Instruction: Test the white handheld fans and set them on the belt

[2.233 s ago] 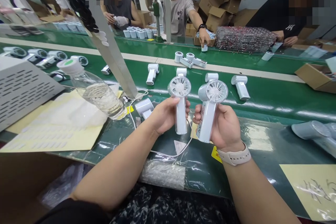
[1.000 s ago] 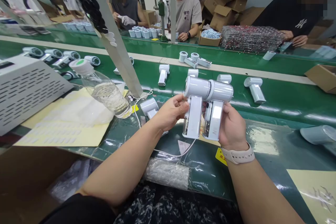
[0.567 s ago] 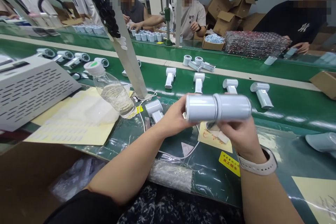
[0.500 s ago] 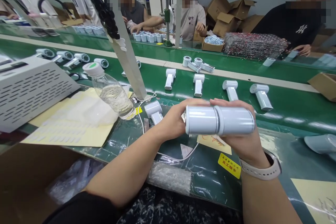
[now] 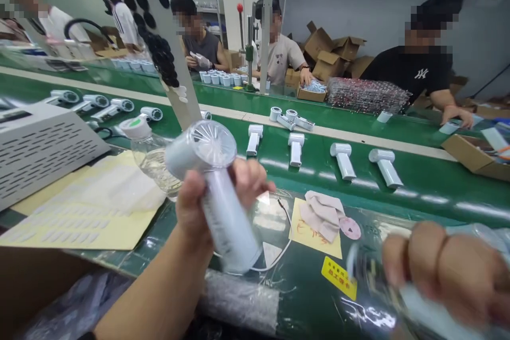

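My left hand (image 5: 195, 207) is closed around a pale blue handheld fan (image 5: 229, 218), raised over the bench with its clear round grille facing up towards me. The fan is slightly blurred. At the lower right, my right hand (image 5: 446, 271) is wrapped round a second fan (image 5: 422, 303), smeared by motion and partly cut off by the frame. Between the hands, a folded beige cloth (image 5: 322, 212) lies on a yellow note beside a pink round sticker (image 5: 350, 228). A white cable (image 5: 285, 244) curls on the bench beyond the left fan.
A green belt (image 5: 311, 180) carries several fans. At left stand a slotted grey box (image 5: 48, 149), a tilted water bottle (image 5: 149, 159) and a yellow sheet of labels (image 5: 75, 228). A slanted post (image 5: 175, 64) rises behind. Co-workers sit across the belt near cartons (image 5: 324, 56).
The two fans, earlier held side by side, have come apart. My left hand brought one left and turned its grille up; my right hand carried the other down to the right. The view shifted.
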`<state>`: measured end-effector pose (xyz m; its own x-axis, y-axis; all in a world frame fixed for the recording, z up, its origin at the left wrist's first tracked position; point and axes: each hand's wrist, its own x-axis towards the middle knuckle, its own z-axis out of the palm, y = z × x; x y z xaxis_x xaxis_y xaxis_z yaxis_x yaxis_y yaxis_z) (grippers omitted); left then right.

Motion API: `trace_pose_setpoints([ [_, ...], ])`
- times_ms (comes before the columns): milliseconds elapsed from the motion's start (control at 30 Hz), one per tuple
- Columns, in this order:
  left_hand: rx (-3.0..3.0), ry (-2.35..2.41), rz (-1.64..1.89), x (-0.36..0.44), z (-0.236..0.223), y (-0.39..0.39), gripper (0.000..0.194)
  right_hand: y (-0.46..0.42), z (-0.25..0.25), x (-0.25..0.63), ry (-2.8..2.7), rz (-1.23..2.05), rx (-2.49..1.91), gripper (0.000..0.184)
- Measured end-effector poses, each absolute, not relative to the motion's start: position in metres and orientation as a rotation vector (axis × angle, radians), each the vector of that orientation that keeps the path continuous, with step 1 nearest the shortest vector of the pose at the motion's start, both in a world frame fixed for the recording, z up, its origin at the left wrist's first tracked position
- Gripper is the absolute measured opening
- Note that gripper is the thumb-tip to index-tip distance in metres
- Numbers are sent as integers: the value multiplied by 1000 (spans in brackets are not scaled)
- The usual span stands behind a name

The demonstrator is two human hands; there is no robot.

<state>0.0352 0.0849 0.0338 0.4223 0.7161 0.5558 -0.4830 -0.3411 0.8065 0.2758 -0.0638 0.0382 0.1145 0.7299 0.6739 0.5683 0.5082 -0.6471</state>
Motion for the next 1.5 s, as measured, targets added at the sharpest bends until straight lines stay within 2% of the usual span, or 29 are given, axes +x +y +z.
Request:
trace_pose_setpoints([
  [67,1366,226,1197,36,34,86,34,-66,39,269,-1488,272,-967,33],
  [100,1350,238,1148,39,33,87,32,-64,38,264,-1454,317,-901,32],
  [200,1299,207,1016,48,28,87,41,-48,30,256,-1353,357,-854,20],
  [333,1237,291,1094,54,23,85,32,-33,18,261,-1181,499,-904,17],
  [400,1197,301,1042,56,18,83,38,-26,9,260,-1121,577,-1051,35],
  [533,1254,371,997,64,5,71,68,-10,-10,235,-988,723,-1267,106],
  [667,1312,583,1199,70,-1,58,101,0,-20,203,-1317,932,-1071,123],
  [800,1390,668,1210,75,-7,62,95,0,-14,196,-1395,1049,-1208,154],
  [833,1424,654,1178,77,-10,65,95,-1,-10,200,-1377,1013,-1295,154],
  [900,1482,629,1105,81,-15,68,93,-6,0,218,-1368,848,-1481,141],
  [1067,1741,818,982,87,-22,69,67,-38,3,325,-1367,259,-2140,82],
  [1100,1785,839,956,87,-22,68,64,-47,-2,349,-1294,184,-2234,76],
  [1233,1925,841,874,85,-24,61,54,-81,-26,420,-1097,-15,-2435,73],
  [1400,2057,897,833,80,-31,67,46,-119,-49,466,-891,-218,-2569,66],
  [1500,2156,901,692,74,-34,76,46,-138,-56,488,-758,-311,-2656,62],
])
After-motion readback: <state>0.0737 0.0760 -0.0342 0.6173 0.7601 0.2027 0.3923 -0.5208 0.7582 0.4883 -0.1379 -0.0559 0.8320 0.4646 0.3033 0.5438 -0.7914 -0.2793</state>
